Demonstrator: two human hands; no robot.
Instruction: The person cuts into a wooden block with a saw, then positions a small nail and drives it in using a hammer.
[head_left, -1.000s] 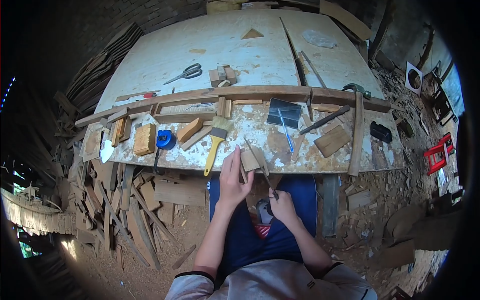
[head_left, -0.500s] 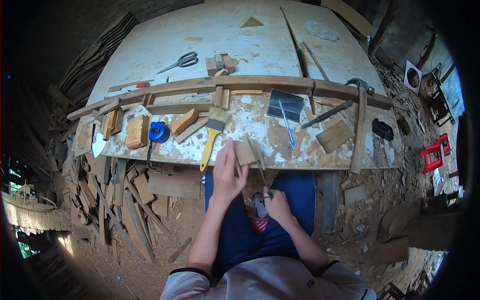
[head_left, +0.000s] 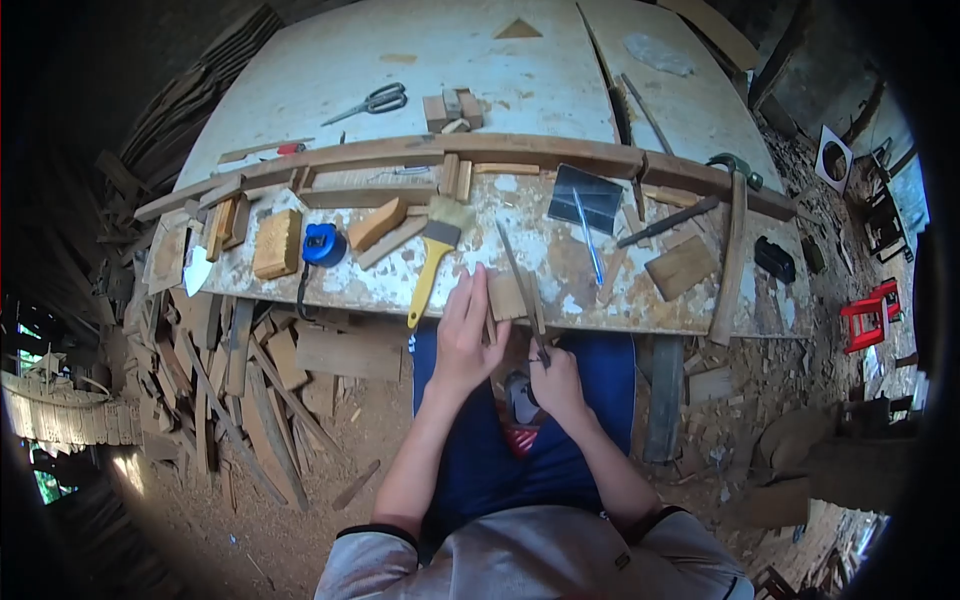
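Note:
At the bench's front edge, my left hand (head_left: 466, 338) steadies a small wooden block (head_left: 508, 297), its fingers stretched along the block's left side and the thumb under its near end. My right hand (head_left: 556, 382) is closed around the lower end of a long thin file (head_left: 517, 262). The file points away from me and lies along the block's right side, over a thin upright part of the wood. How much of the handle sits in the fist is hidden. Left of my left hand is a yellow-handled paintbrush (head_left: 430, 275).
A blue tape measure (head_left: 322, 244) and wood blocks (head_left: 277, 244) lie at left. To the right are a dark plate (head_left: 590, 195), a blue pen (head_left: 588, 240) and a hammer (head_left: 732, 250). A wooden rail (head_left: 400, 152) crosses the bench; scissors (head_left: 372, 102) lie beyond.
The file has slid forward along the block, its tip now reaching farther over the bench. My right hand has moved forward with it. My left hand stays at the block; the view has shifted slightly.

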